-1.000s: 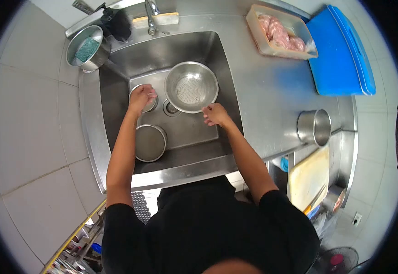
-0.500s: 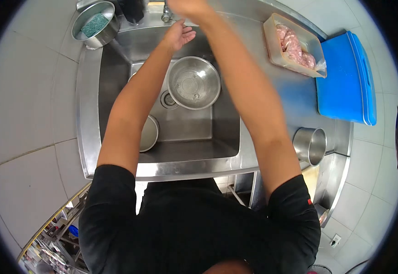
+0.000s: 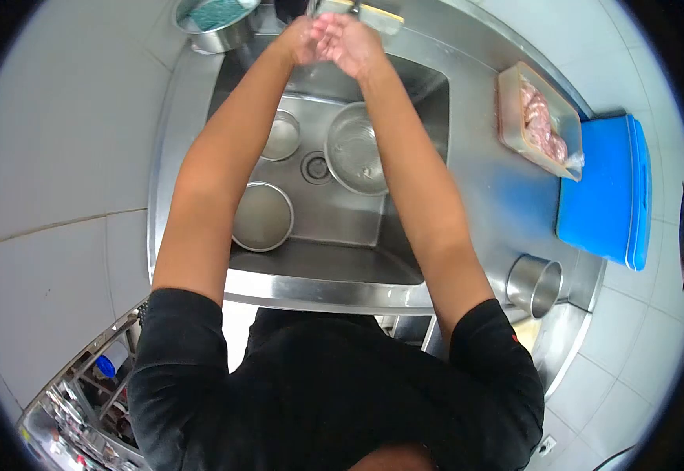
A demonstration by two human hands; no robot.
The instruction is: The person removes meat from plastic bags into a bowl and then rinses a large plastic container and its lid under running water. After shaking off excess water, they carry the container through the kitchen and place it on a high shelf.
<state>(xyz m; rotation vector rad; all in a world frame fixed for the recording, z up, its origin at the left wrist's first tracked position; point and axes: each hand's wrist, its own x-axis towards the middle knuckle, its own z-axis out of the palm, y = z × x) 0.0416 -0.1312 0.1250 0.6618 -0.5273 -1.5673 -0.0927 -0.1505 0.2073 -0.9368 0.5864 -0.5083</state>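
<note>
Head view: hands (image 3: pixel 350 45) (close together) beyond steel bowl (image 3: pixel 350 149) in sink (image 3: pixel 334 220).

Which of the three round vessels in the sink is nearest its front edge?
The front-left pan; the wide bowl and small dish sit farther back.

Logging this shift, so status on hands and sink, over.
Left hand, right hand: together at sink back edge, nothing visibly gripped. Wide bowl: in sink, partly hidden by right forearm. No obstruction seen.
</note>
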